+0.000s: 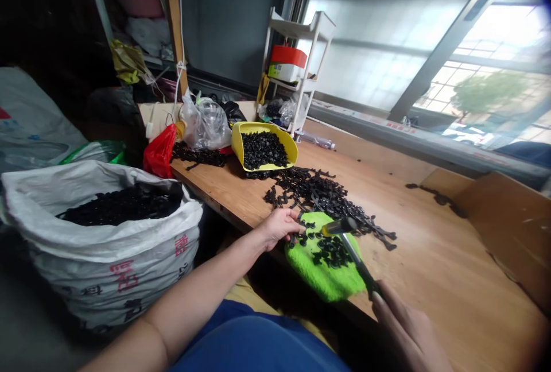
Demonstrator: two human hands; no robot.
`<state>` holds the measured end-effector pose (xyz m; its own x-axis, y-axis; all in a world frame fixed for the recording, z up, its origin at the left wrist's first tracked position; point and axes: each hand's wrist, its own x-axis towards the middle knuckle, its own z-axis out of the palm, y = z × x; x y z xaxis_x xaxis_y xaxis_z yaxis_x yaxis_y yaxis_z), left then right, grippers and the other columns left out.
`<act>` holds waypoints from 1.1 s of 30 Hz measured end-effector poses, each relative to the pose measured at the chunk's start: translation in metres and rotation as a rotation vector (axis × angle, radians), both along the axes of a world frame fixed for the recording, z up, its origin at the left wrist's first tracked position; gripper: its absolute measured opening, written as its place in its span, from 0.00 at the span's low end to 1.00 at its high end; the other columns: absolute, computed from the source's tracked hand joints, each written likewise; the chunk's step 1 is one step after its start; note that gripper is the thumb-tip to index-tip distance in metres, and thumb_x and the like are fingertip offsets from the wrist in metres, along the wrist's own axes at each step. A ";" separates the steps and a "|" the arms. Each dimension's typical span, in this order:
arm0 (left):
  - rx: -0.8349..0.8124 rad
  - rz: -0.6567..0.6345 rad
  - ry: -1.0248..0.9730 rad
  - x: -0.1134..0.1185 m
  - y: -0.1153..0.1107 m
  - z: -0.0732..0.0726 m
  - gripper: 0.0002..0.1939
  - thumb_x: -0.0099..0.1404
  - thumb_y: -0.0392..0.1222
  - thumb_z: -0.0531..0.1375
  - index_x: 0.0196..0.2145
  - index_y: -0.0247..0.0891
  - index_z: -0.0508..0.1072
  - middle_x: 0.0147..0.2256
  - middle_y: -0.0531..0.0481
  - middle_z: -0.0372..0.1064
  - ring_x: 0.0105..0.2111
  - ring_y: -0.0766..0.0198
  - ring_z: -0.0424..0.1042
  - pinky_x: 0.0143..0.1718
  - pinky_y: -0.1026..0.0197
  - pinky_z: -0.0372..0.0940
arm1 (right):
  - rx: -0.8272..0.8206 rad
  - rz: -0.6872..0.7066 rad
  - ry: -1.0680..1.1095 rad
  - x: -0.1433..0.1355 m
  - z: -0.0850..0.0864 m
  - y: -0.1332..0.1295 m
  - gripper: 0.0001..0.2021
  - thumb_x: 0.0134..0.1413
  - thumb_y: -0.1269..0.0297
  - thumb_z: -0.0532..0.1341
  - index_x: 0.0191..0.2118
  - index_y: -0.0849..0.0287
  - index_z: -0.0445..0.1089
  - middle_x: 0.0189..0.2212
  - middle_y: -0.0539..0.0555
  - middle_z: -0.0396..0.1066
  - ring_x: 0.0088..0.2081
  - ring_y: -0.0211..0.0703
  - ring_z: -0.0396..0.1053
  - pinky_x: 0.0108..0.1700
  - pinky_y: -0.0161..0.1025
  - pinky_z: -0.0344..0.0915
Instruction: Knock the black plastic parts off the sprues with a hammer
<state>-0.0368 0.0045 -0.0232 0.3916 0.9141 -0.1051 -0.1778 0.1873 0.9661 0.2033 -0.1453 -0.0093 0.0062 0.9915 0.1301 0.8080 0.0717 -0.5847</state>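
My left hand (pixel 282 228) is closed, pinching a black rubber piece (pixel 293 240) at the left edge of a green cloth (pixel 318 277). My right hand (pixel 398 320) is wrapped round the dark handle of a hammer (pixel 353 254). The hammer's head, yellow at one end and black at the other, is over the cloth, to the right of my left hand. Small black parts (pixel 333 251) lie on the cloth below the head. Behind the cloth spreads a pile of black branching pieces (pixel 321 191).
A yellow scoop (pixel 293 154) full of black parts stands on the wooden table (pixel 413 263). At the left is a white sack (pixel 129 268) of black pieces. A red bag (pixel 159 154), plastic bags and a white shelf (pixel 316 33) are behind. Cardboard (pixel 512 228) lies at the right.
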 end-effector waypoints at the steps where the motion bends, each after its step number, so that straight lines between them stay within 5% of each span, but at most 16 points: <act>1: -0.005 -0.010 -0.015 -0.001 0.000 0.000 0.14 0.49 0.32 0.63 0.33 0.30 0.64 0.19 0.56 0.65 0.13 0.74 0.63 0.11 0.73 0.47 | 0.012 -0.027 0.016 0.005 -0.002 -0.003 0.22 0.59 0.48 0.46 0.52 0.58 0.58 0.48 0.57 0.62 0.49 0.52 0.59 0.42 0.38 0.59; 7: -0.032 -0.044 0.005 -0.001 0.003 0.002 0.17 0.45 0.33 0.66 0.34 0.29 0.67 0.20 0.53 0.68 0.12 0.75 0.61 0.11 0.72 0.47 | 0.023 -0.067 0.096 0.021 -0.014 -0.009 0.24 0.55 0.47 0.50 0.51 0.57 0.62 0.38 0.54 0.68 0.40 0.53 0.64 0.31 0.37 0.61; 12: -0.033 -0.046 0.077 0.003 0.003 0.012 0.17 0.44 0.33 0.66 0.33 0.29 0.67 0.18 0.54 0.67 0.11 0.76 0.60 0.11 0.72 0.47 | 0.034 -0.055 0.198 0.006 -0.001 -0.005 0.19 0.54 0.48 0.52 0.43 0.56 0.66 0.30 0.52 0.68 0.32 0.49 0.64 0.31 0.37 0.60; 17: -0.021 -0.066 0.079 0.004 0.003 0.010 0.15 0.45 0.31 0.65 0.32 0.30 0.66 0.18 0.56 0.67 0.10 0.76 0.57 0.11 0.72 0.50 | 0.021 -0.088 0.274 -0.011 0.015 -0.006 0.19 0.52 0.46 0.54 0.40 0.56 0.66 0.33 0.51 0.68 0.39 0.50 0.62 0.39 0.35 0.56; 22: -0.053 -0.063 0.045 0.002 0.003 0.007 0.14 0.46 0.30 0.63 0.33 0.29 0.67 0.19 0.53 0.68 0.11 0.76 0.58 0.11 0.72 0.47 | -0.031 -0.099 0.263 -0.003 0.010 -0.007 0.19 0.53 0.44 0.52 0.40 0.55 0.64 0.28 0.48 0.66 0.33 0.46 0.62 0.35 0.36 0.54; 26: -0.073 -0.058 0.041 0.002 0.004 0.009 0.16 0.46 0.31 0.64 0.34 0.29 0.67 0.20 0.52 0.68 0.11 0.76 0.60 0.11 0.72 0.47 | 0.001 -0.126 0.232 0.006 0.003 -0.005 0.20 0.52 0.46 0.54 0.43 0.56 0.66 0.33 0.51 0.68 0.36 0.50 0.62 0.34 0.37 0.55; 30: -0.058 -0.059 0.086 0.004 0.004 0.011 0.15 0.46 0.31 0.64 0.33 0.29 0.67 0.19 0.53 0.67 0.11 0.75 0.60 0.10 0.72 0.46 | 0.022 -0.076 0.232 -0.002 0.011 -0.004 0.19 0.53 0.46 0.53 0.41 0.56 0.66 0.36 0.51 0.68 0.41 0.50 0.62 0.39 0.36 0.55; 33: -0.045 -0.058 0.119 0.005 0.004 0.014 0.14 0.45 0.31 0.64 0.32 0.30 0.66 0.18 0.55 0.66 0.10 0.75 0.59 0.09 0.72 0.46 | -0.011 -0.027 0.200 -0.006 0.016 -0.002 0.17 0.56 0.47 0.50 0.40 0.55 0.64 0.30 0.48 0.67 0.34 0.45 0.63 0.36 0.35 0.55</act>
<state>-0.0315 0.0084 -0.0094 0.4265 0.8834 -0.1940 -0.0502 0.2373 0.9701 0.1977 -0.1475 0.0070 0.0577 0.9920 0.1125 0.6772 0.0439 -0.7345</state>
